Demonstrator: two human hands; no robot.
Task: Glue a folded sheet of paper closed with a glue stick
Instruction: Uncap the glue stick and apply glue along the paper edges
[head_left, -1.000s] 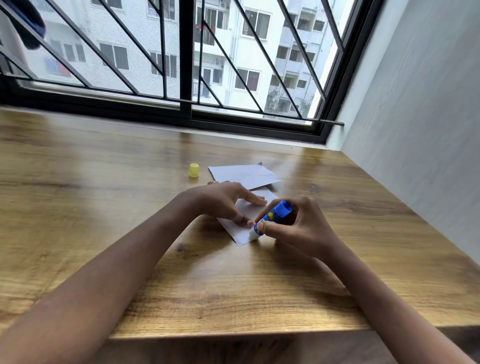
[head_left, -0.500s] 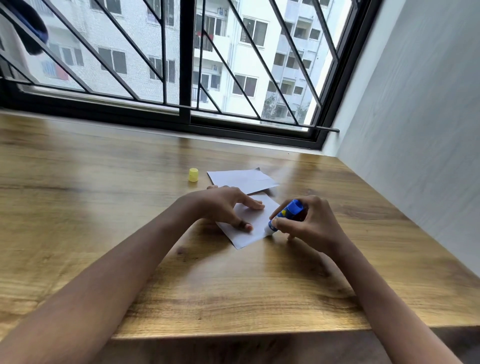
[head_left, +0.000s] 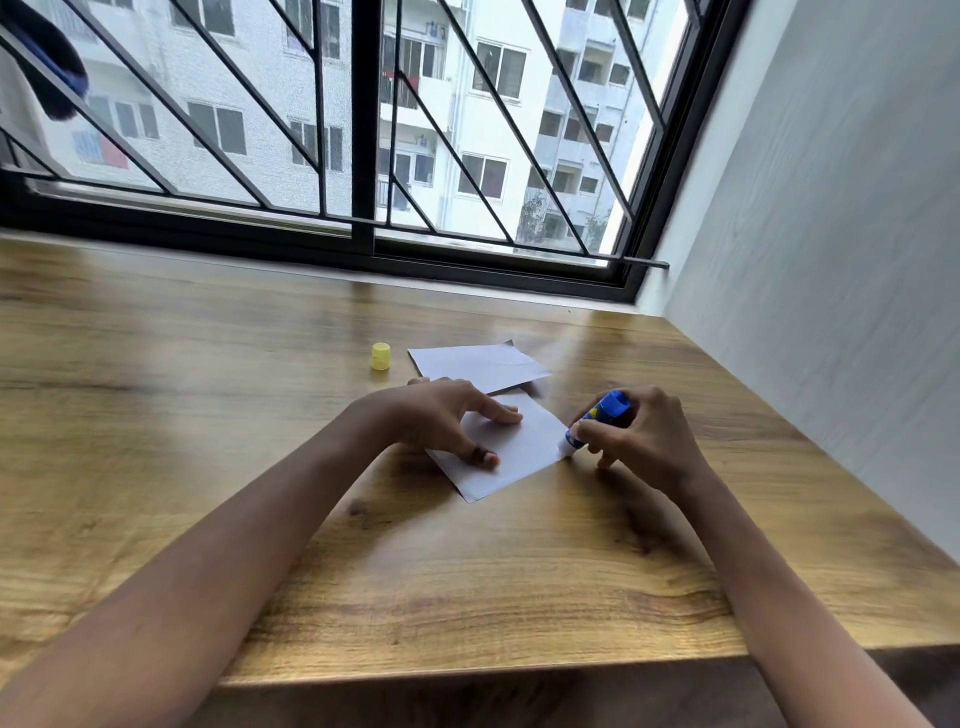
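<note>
A white folded sheet of paper (head_left: 524, 452) lies on the wooden table (head_left: 208, 405), its upper flap (head_left: 478, 366) spread out behind. My left hand (head_left: 441, 418) presses flat on the lower panel with spread fingers. My right hand (head_left: 639, 441) grips a blue glue stick (head_left: 597, 420), tilted, with its white tip touching the paper's right edge. The stick's yellow cap (head_left: 381, 356) stands on the table to the left of the flap.
A black-framed window with diagonal bars (head_left: 363, 156) runs along the table's far edge. A grey wall (head_left: 831, 260) closes the right side. The table's front edge (head_left: 467, 670) is near my elbows.
My right hand has slid the glue stick from the paper's lower edge up along its right side. My left hand stayed pressed on the paper.
</note>
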